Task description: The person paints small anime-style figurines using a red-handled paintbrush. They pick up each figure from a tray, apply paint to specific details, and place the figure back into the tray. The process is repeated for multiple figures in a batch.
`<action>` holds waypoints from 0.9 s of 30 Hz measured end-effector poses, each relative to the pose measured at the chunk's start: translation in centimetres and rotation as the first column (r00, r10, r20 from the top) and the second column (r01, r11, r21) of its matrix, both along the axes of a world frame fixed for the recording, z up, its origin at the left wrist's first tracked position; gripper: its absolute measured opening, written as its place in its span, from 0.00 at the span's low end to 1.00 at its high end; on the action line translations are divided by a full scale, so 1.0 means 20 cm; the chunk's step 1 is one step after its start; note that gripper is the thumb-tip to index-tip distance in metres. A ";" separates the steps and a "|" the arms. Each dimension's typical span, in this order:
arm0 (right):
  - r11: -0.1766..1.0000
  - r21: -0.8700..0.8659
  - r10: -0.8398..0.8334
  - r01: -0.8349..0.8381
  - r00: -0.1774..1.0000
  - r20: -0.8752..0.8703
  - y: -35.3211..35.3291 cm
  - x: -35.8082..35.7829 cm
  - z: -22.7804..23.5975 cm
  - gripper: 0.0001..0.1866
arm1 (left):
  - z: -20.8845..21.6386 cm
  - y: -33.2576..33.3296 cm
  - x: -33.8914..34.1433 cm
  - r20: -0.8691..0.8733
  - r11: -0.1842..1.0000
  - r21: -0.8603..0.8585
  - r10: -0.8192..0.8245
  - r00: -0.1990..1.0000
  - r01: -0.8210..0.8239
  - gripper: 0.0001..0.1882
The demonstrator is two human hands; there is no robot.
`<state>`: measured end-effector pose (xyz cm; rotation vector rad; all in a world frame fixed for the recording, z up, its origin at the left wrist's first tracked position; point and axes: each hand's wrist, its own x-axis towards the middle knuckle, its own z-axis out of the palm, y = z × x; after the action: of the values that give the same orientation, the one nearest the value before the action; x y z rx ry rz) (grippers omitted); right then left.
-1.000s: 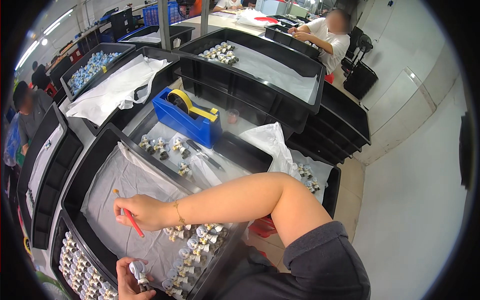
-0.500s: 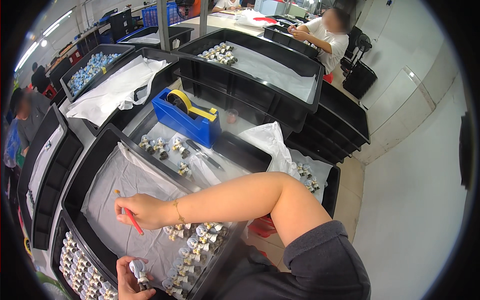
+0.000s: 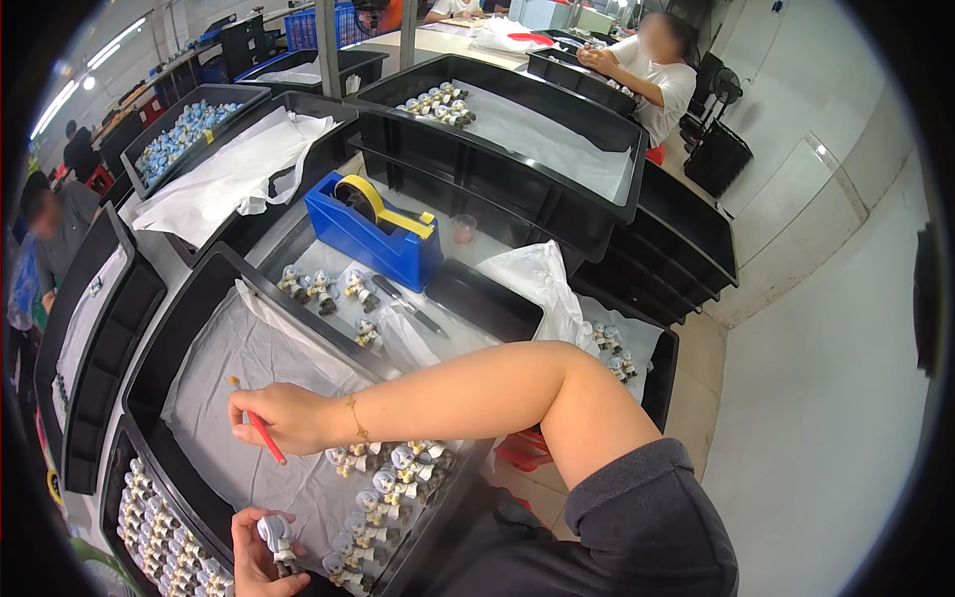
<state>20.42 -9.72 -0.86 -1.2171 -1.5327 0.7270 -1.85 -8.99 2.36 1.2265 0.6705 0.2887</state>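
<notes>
My left hand (image 3: 255, 559), low in the picture, is closed round a small figurine (image 3: 278, 538) with pale blue-grey hair, white clothing and dark legs. Above it, my right hand (image 3: 281, 416) pinches a thin red-handled brush (image 3: 263, 438); its yellowish tip points away from me. Both hands are over a black tray (image 3: 150, 370) lined with white sheeting (image 3: 224, 343). Inside that tray, several like figurines (image 3: 380, 504) lie in rows along its right side, partly under my right forearm. The brush tip and the figurine are apart.
A blue tape dispenser (image 3: 370, 237), a knife-like tool (image 3: 410, 303) and a few figurines (image 3: 320, 291) lie beyond the tray. More figurines fill a tray (image 3: 164, 527) at lower left. Stacked black trays (image 3: 497, 169) stand behind. A co-worker (image 3: 652, 85) works at far right.
Almost nothing differs. Both hands keep their places and their holds on the brush and the figurine; the view has shifted very slightly.
</notes>
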 end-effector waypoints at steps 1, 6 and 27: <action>1.000 -0.003 0.001 -0.001 1.000 0.001 0.00 0.00 0.00 0.09 | 0.00 0.00 0.00 -0.002 1.000 -0.003 0.003 1.000 -0.003 0.44; 1.000 0.019 -0.007 0.007 1.000 -0.004 0.00 0.00 -0.01 0.09 | 0.00 0.00 0.00 0.004 1.000 -0.010 -0.004 1.000 0.004 0.44; 1.000 0.013 -0.001 0.001 1.000 -0.018 0.00 0.00 0.00 0.09 | 0.00 0.00 0.00 -0.011 1.000 -0.002 -0.006 1.000 0.006 0.43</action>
<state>20.45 -9.74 -0.88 -1.1985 -1.5194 0.7245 -1.85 -8.90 2.31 1.2293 0.6760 0.2763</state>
